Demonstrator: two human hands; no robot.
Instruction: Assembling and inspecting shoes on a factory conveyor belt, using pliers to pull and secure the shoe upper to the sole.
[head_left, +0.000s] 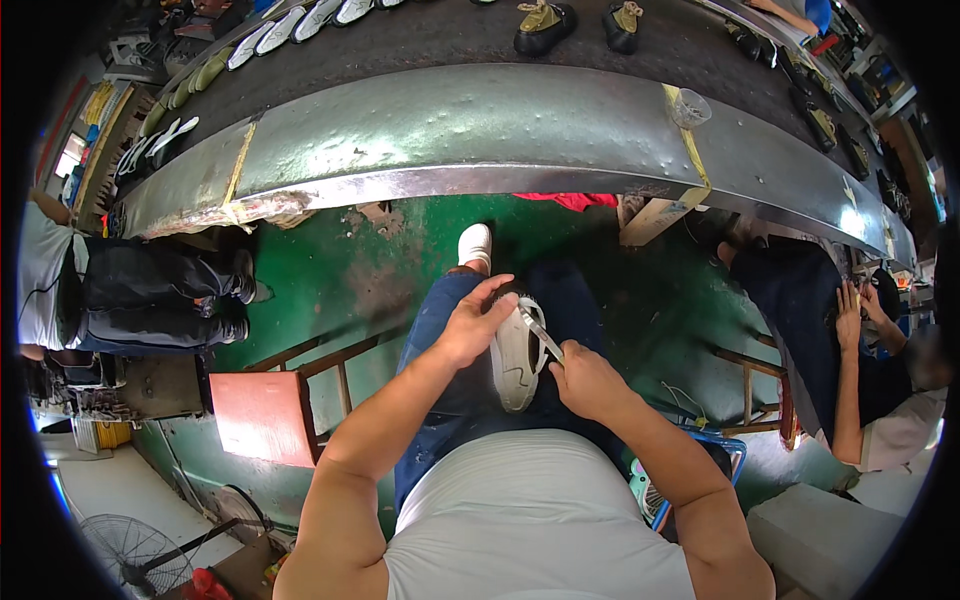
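Note:
A whitish shoe with a thin dark line on it rests on my lap, its rounded end toward me and a dark part at its far end. My left hand is closed on the shoe's far end, fingers bent over the dark part and thumb pressed on top. My right hand is wrapped round a slim silver metal tool. The tool slants up and left, its tip at the far part of the shoe beside my left thumb. The tool's exact kind cannot be made out, and my palm hides its handle.
Ahead runs a conveyor belt behind a metal edge, carrying white shoes and dark shoes. A clear cup stands on the edge. A reddish stool is at left. Co-workers sit at right and left.

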